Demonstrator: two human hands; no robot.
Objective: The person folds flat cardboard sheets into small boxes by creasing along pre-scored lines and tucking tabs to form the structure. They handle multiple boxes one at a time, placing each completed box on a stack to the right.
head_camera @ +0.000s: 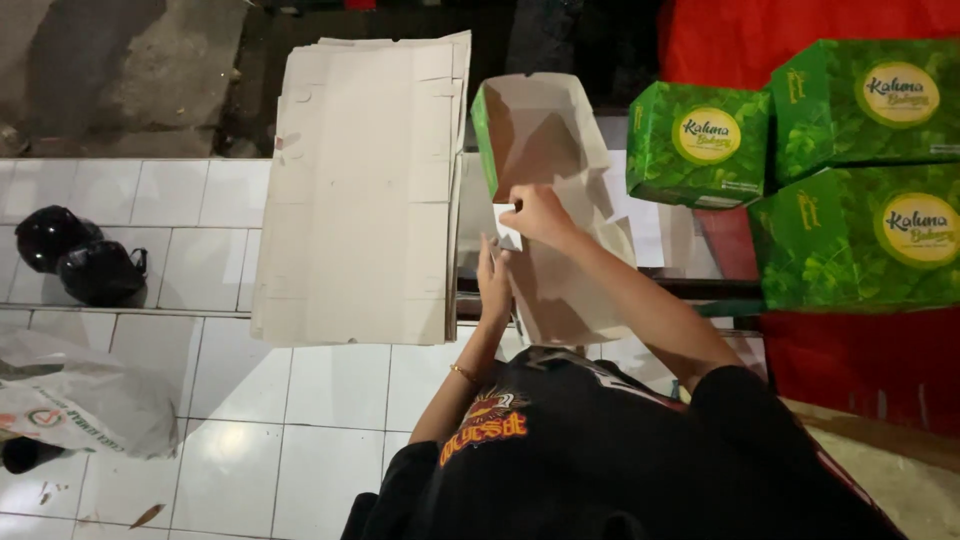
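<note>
Cardboard, grey-white inside and green outside: one half-folded box (545,190), held up over the gap between the flat stack and the finished boxes, its open mouth turned toward the camera. Right hand (540,215), fingers closed in a pinch on a small white flap (507,228) at the box's left wall. Left hand (493,285), just below, fingers extended and lying flat against the lower panel of the same box; it presses rather than clasps. Gold bracelet (463,374) on the left wrist. Stack of flat unfolded carton blanks (360,190), immediately to the left, its right edge just beside the held box. Three finished green boxes (860,170) with round yellow labels, to the right on red cloth (850,360), the nearest just beside the held box's upper right edge. White tiled floor (300,420) below and left, open between the stack and a white plastic bag (90,400); two black helmets (75,255) lie well apart at far left.
</note>
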